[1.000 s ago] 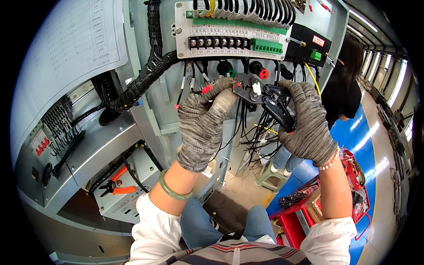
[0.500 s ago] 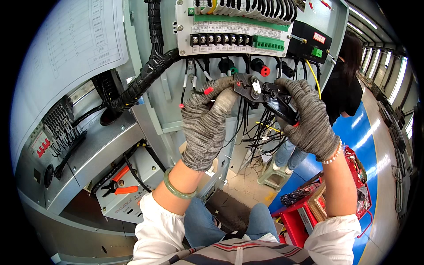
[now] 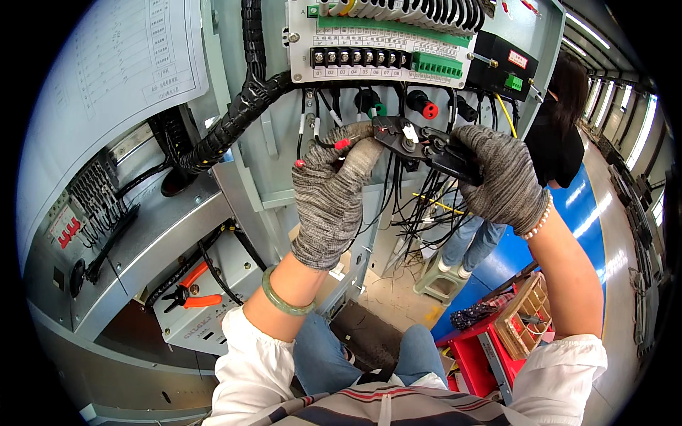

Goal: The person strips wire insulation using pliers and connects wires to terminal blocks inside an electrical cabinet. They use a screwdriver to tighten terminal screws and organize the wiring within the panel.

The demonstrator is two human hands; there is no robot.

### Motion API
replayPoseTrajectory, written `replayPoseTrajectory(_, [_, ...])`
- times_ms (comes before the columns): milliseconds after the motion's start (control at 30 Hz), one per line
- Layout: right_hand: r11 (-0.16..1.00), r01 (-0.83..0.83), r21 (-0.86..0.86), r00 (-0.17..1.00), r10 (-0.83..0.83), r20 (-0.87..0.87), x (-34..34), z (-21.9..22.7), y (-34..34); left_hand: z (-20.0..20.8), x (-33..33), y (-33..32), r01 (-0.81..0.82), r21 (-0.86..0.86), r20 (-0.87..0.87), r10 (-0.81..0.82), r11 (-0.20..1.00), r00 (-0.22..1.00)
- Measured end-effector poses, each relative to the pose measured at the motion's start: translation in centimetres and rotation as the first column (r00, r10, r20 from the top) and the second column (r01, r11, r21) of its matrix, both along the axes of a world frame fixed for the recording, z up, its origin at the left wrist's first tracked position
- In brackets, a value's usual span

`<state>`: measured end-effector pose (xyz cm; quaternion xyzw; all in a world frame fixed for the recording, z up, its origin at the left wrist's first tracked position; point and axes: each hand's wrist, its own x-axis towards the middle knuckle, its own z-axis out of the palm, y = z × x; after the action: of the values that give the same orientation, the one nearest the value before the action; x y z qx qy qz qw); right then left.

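Observation:
In its grey knit glove, my right hand [image 3: 504, 177] is wrapped round the black handles of a crimping tool [image 3: 426, 148], which are pressed close together. The tool's head points left, toward my gloved left hand [image 3: 330, 195]. Left thumb and fingers are pinched at the jaws, where a small red tip shows; the wire between these fingers is mostly hidden. Two thin black wires with red ends, one red end [image 3: 342, 143] and another red end [image 3: 300, 163], stick out beside the left hand. A loose bunch of black wires [image 3: 419, 213] hangs behind the tool.
Above is a terminal block panel [image 3: 362, 58] with wires. A thick black cable bundle [image 3: 241, 113] runs to its left. Orange-handled pliers [image 3: 193, 291] lie on a grey box at lower left. A red tool case [image 3: 472, 358] stands lower right; a person [image 3: 558, 128] stands behind.
My right hand has closed further round the crimping tool, bringing its handles together, and the forearm has swung outward to the right. The left hand stays at the jaws.

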<state>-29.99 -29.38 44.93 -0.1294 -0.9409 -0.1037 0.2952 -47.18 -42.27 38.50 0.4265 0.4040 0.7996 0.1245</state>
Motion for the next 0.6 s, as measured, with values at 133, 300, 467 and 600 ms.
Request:
replayPoseTrajectory(133, [0.957,0.012,-0.289,0.989,0.032,0.147,0.0,0.9,-1.3,0.2,0.2,-0.1,-0.048,0.048,0.049,0.045,0.998,0.998])
replayPoseTrajectory(300, [0.999,0.042,-0.002,0.997,-0.042,0.058,0.5,0.7,-1.8,0.1,0.2,0.1,-0.027,0.027,0.067,0.025,0.999,0.997])
replayPoseTrajectory(467, [0.999,0.003,0.05,1.0,-0.004,0.023,0.2,0.8,-2.4,0.1,0.2,0.4,-0.024,0.074,0.087,0.017,0.997,0.996])
replayPoseTrajectory(600, [0.997,0.01,-0.079,0.999,-0.006,0.049,0.0,0.7,-1.8,0.2,0.2,0.2,-0.031,0.071,0.083,0.025,0.997,0.996])
